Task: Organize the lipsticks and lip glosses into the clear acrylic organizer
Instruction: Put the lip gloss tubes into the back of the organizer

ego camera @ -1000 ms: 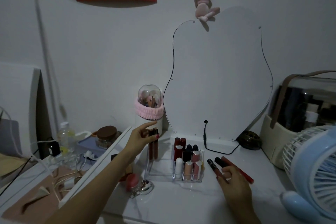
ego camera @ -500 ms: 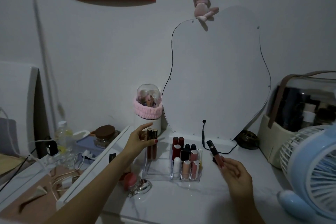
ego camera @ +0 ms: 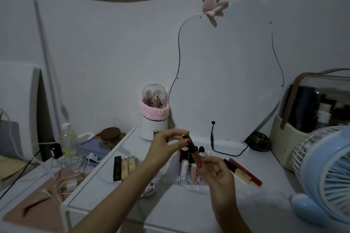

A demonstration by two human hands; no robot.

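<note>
A clear acrylic organizer point(ego camera: 191, 181) stands on the white table, with several lipsticks and glosses upright in its slots. Both hands hold one lip gloss point(ego camera: 195, 154) tilted just above it: my left hand point(ego camera: 166, 149) pinches the dark cap end, my right hand point(ego camera: 217, 172) pinches the reddish lower end. Two more long tubes, one dark and one red point(ego camera: 246, 173), lie on the table right of the organizer. A dark box and two gold lipsticks point(ego camera: 124, 167) stand to the organizer's left.
A pale blue fan point(ego camera: 327, 172) fills the right edge, with a lidded cosmetics case point(ego camera: 318, 111) behind it. A mirror point(ego camera: 227, 81) leans on the wall, its cable point(ego camera: 213, 138) behind the organizer. A domed brush holder point(ego camera: 154, 115) stands back left. Cables and bottles crowd the lower left surface.
My left hand let go of the two glosses at the organizer's left and moved right to the gloss that my right hand lifted off the table. Both hands now hold it.
</note>
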